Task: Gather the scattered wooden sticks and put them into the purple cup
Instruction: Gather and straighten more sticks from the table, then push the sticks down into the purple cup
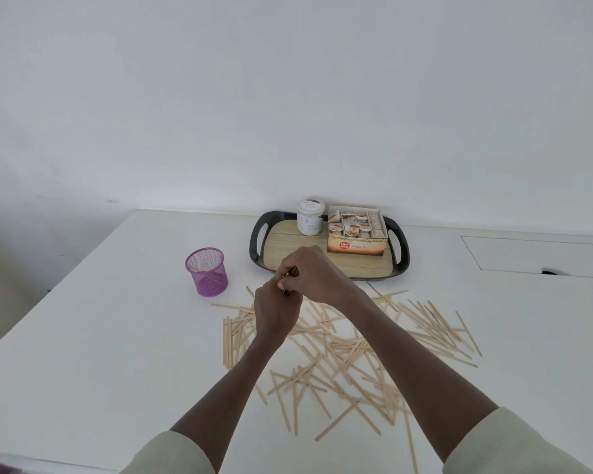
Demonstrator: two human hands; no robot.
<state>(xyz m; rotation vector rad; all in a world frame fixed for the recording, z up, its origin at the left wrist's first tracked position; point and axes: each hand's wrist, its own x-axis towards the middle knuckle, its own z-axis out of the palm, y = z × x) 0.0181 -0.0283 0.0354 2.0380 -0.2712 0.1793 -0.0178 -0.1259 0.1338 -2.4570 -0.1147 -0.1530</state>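
The wooden sticks (350, 340) lie strewn in a loose, criss-crossed heap over the near middle of the white worktop (100, 336), flat and thin, many overlapping. They look very light and stiff, dry rather than slippery, and likely to snap if bent hard; lying flat, each one is awkward to lift from the surface, so the best hold is probably at one end or where a stick rides up over another, then gathered side by side into a bundle held near the middle. The purple cup (208, 272) stands upright to the left of the heap, just beyond its far edge, its mesh wall showing what seem to be a few sticks already inside

Both hands meet above the far edge of the heap. The left hand (274, 311) has its fingers curled round a small bundle of sticks, only the dark ends of which show between the hands. The right hand (310, 273) is curled over the same bundle from above, pinching or squaring its top; how many sticks it holds cannot be told

Beyond the hands sits a black-rimmed tray (399, 265) carrying a white jar (310, 217) and an open box of tea sachets (356, 234)
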